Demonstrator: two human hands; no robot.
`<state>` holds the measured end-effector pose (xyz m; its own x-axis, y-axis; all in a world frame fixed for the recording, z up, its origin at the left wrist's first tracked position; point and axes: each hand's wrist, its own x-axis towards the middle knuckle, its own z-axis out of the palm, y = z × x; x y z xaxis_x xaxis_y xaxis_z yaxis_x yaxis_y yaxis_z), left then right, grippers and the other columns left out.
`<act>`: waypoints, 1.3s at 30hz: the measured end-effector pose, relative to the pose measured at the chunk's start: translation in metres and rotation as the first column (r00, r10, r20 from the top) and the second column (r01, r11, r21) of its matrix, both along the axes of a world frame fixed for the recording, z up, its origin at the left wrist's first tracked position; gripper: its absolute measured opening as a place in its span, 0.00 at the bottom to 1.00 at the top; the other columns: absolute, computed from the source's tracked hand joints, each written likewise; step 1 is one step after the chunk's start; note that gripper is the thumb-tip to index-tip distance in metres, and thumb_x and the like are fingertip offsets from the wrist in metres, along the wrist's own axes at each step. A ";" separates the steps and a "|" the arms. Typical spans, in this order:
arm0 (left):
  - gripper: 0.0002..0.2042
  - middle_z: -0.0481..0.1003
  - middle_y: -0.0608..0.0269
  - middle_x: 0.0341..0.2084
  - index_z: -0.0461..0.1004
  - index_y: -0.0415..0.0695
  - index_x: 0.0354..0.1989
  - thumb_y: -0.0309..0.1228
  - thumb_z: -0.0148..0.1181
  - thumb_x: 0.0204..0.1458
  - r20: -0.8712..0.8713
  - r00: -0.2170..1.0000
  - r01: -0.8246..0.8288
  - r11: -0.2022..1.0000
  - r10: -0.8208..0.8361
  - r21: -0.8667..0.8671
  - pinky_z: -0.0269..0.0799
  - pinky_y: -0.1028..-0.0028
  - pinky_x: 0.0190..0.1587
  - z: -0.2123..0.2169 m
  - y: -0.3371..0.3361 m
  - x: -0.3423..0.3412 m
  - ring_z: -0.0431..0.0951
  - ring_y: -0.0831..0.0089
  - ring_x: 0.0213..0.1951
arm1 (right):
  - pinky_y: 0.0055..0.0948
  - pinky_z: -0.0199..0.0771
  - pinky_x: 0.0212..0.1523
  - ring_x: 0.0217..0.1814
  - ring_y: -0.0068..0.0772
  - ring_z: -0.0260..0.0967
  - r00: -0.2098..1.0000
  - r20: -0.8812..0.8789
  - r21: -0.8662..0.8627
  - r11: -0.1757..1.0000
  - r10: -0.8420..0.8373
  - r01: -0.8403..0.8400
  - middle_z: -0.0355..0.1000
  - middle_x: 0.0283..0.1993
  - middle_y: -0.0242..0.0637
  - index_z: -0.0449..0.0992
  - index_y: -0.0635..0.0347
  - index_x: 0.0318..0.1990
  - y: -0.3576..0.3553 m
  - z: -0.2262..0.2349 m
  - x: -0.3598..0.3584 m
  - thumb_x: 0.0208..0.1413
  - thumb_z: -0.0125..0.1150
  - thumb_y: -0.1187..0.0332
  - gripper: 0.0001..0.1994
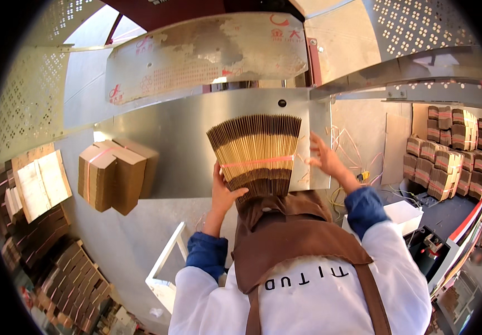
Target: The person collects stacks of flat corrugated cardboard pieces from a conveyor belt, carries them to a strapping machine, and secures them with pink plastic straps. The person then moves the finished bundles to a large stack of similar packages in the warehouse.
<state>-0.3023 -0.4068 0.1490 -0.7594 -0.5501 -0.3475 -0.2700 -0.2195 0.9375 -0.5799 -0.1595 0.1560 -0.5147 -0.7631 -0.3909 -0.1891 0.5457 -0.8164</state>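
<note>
A bundle of flat folded cardboard pieces [257, 152], edges up and tied with a pink strap, stands against my chest on the shiny metal table [185, 145]. My left hand [223, 192] presses against the bundle's lower left side and supports it. My right hand [323, 158] is lifted just off the bundle's right side, fingers spread, holding nothing. A brown apron and white sleeves with blue cuffs fill the lower middle of the view.
A second strapped cardboard bundle [113, 174] lies on the table to the left. Stacks of strapped bundles [458, 151] stand at the right, more cardboard stacks [56, 262] at the lower left. Loose pink straps [352, 146] hang right of the table. A perforated metal panel [29, 95] rises at the left.
</note>
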 end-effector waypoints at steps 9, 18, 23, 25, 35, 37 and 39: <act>0.46 0.45 0.55 0.69 0.36 0.46 0.71 0.63 0.47 0.53 -0.023 0.997 0.067 0.992 -0.070 -0.109 0.56 0.61 0.62 -0.007 -0.053 0.000 0.51 0.59 0.68 | 0.37 0.55 0.65 0.69 0.45 0.54 0.960 0.095 -0.215 0.936 -0.264 0.278 0.52 0.70 0.48 0.47 0.60 0.69 -0.035 -0.023 0.004 0.66 0.40 0.50 0.31; 0.30 0.63 0.61 0.59 0.51 0.48 0.68 0.54 0.32 0.64 0.007 0.990 -0.102 0.691 0.138 0.716 0.65 0.67 0.58 0.017 -0.057 -0.086 0.67 0.68 0.57 | 0.35 0.62 0.60 0.62 0.45 0.63 0.947 0.046 -0.121 0.940 -0.317 0.320 0.67 0.58 0.52 0.62 0.62 0.63 -0.091 -0.002 -0.019 0.64 0.28 0.41 0.35; 0.36 0.72 0.65 0.51 0.62 0.48 0.63 0.63 0.31 0.58 0.250 0.935 0.103 0.864 -0.254 0.493 0.71 0.66 0.48 0.098 -0.069 -0.082 0.71 0.71 0.52 | 0.32 0.74 0.24 0.29 0.38 0.74 0.889 0.416 0.373 0.927 -0.194 0.028 0.75 0.32 0.44 0.76 0.65 0.46 -0.084 0.056 -0.053 0.53 0.25 0.26 0.47; 0.39 0.73 0.64 0.49 0.63 0.46 0.62 0.67 0.31 0.56 0.284 0.885 0.163 0.817 -0.369 0.554 0.73 0.67 0.44 0.057 -0.069 -0.058 0.74 0.72 0.47 | 0.35 0.76 0.25 0.30 0.40 0.74 0.860 0.478 0.453 0.889 -0.181 -0.065 0.75 0.34 0.45 0.75 0.65 0.46 -0.073 0.021 -0.044 0.52 0.25 0.26 0.47; 0.29 0.73 0.58 0.49 0.63 0.41 0.61 0.52 0.40 0.61 0.481 0.832 0.140 0.945 -0.275 0.297 0.71 0.73 0.45 0.002 -0.033 -0.025 0.73 0.72 0.48 | 0.28 0.73 0.40 0.42 0.27 0.71 0.841 0.405 0.342 0.913 -0.357 0.223 0.75 0.44 0.38 0.71 0.59 0.55 -0.007 0.014 0.010 0.66 0.41 0.52 0.23; 0.24 0.73 0.58 0.50 0.63 0.41 0.61 0.43 0.44 0.63 0.408 0.879 0.250 0.967 -0.246 0.045 0.70 0.73 0.48 0.002 -0.038 -0.031 0.73 0.72 0.50 | 0.26 0.73 0.40 0.42 0.24 0.71 0.897 0.374 0.202 0.965 -0.235 0.169 0.75 0.44 0.36 0.71 0.58 0.55 -0.001 0.003 -0.004 0.67 0.41 0.55 0.20; 0.20 0.73 0.57 0.51 0.63 0.42 0.61 0.36 0.46 0.63 0.356 0.893 0.361 0.911 -0.277 -0.198 0.69 0.73 0.51 0.007 -0.051 -0.053 0.72 0.72 0.51 | 0.28 0.74 0.37 0.38 0.26 0.74 0.956 0.229 0.128 0.980 -0.181 0.154 0.76 0.38 0.36 0.74 0.61 0.50 -0.023 0.005 -0.011 0.65 0.46 0.60 0.16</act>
